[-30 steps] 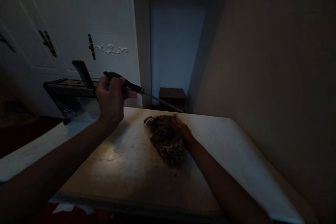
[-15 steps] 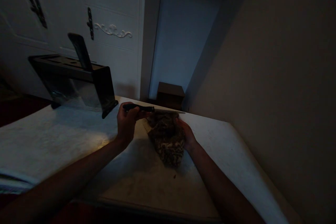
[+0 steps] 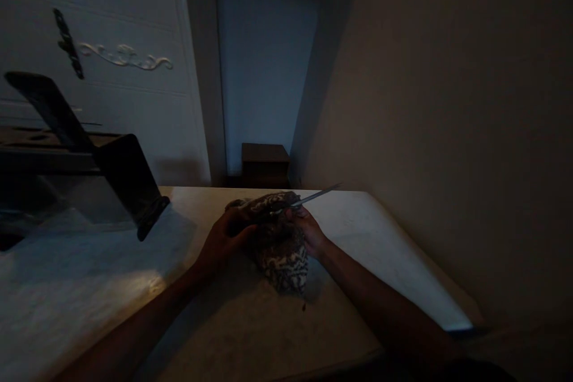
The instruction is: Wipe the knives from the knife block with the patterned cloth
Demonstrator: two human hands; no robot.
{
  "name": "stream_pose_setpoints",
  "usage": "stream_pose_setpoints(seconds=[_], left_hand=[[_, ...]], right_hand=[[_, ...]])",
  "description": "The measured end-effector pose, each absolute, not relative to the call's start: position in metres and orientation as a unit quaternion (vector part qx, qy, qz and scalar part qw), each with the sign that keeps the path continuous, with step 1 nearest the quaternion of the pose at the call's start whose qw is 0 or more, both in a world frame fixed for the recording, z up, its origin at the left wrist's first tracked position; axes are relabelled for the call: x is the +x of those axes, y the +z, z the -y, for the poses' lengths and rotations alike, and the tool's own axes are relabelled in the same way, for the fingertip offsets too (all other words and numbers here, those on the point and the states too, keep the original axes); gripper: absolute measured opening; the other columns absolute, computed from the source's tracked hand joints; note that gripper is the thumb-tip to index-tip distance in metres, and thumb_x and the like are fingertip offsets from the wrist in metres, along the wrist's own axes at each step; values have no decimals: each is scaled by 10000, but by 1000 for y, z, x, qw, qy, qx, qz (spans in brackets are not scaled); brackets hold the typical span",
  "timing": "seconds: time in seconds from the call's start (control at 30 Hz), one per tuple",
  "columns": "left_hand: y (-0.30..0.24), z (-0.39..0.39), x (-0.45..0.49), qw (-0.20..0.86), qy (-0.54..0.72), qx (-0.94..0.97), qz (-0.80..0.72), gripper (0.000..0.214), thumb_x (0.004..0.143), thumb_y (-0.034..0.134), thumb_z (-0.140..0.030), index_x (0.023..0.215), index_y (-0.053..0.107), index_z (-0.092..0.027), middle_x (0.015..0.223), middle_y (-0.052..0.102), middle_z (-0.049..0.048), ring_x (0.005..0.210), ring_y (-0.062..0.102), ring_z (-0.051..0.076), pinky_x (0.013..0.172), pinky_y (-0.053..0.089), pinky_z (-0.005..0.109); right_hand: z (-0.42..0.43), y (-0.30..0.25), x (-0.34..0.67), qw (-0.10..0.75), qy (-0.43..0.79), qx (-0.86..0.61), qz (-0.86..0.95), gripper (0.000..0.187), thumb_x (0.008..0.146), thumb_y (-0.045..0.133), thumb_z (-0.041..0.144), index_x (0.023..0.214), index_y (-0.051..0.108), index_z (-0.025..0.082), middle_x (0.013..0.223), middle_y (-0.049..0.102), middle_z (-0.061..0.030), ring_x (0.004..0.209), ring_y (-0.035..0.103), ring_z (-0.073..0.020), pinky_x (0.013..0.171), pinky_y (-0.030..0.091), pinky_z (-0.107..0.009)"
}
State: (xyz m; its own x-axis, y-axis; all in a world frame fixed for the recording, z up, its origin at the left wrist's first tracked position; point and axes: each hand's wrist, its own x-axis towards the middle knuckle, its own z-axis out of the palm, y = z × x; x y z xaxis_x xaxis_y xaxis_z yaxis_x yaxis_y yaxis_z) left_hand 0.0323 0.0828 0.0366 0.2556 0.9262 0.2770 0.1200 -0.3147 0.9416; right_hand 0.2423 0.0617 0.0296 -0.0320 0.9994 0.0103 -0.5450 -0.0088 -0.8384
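In the middle of the head view, a patterned brown-and-white cloth (image 3: 286, 268) is bunched around a knife. The knife's thin blade (image 3: 320, 192) sticks out to the right and slightly up; its dark handle is mostly lost in the folds and the gloom. On the left side, my left hand (image 3: 230, 239) grips the cloth, thumb in front and fingers hidden behind it. My right hand (image 3: 308, 230) is closed on the cloth's right side, thumb close to where the blade emerges. The lower end of the cloth hangs towards the tabletop.
A dark knife block (image 3: 125, 173) with one broad black handle (image 3: 54, 110) sticking up stands on the left of the pale table (image 3: 358, 262). A small dark speck (image 3: 304, 307) lies before the cloth. Behind are a white door (image 3: 129, 30) and a brown box (image 3: 265, 155).
My left hand has gone from the bare knife handle to the cloth, which now covers much of the knife. The blade has tilted upward. The view has swung right.
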Motion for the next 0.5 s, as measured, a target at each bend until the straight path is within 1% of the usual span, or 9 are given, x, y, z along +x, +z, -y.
stream_pose_setpoints(seconds=[0.07,0.13,0.2,0.27,0.4,0.5], left_hand=[[33,-86,33,381,461,702,-387,251,695,713,-403,828,617,-213,834,678,40,814,658,254,726,544,378],[28,-89,35,345,461,719,-390,215,695,694,-371,825,619,-216,851,679,42,817,647,258,736,533,386],[25,-92,37,320,468,725,-392,171,711,657,-343,821,613,-219,866,681,46,821,642,258,747,526,390],[22,-93,37,308,468,732,-386,152,734,629,-336,836,614,-225,883,687,51,830,646,258,760,523,391],[23,-91,37,303,434,758,-381,230,804,595,-415,940,654,-238,964,713,72,871,668,273,776,522,386],[28,-90,35,285,397,773,-405,312,863,524,-474,1005,675,-241,953,722,72,833,674,275,763,510,377]], right_hand=[[-59,31,239,607,622,-337,361,387,570,884,302,898,710,193,788,741,-11,738,704,-204,763,584,-352],[-57,32,236,613,605,-352,367,364,560,882,277,872,716,189,778,743,-14,741,705,-207,763,582,-352],[-57,31,233,623,590,-366,359,347,556,884,282,842,712,188,772,743,-13,741,706,-209,766,582,-357],[-57,30,232,637,585,-368,341,375,550,894,313,851,704,195,792,746,-11,758,708,-216,777,583,-368],[-59,31,231,649,596,-360,308,412,582,886,365,904,679,212,888,753,-20,871,708,-234,822,578,-372],[-59,33,231,650,597,-364,299,400,611,869,368,923,675,211,913,751,-29,939,700,-246,839,575,-368]])
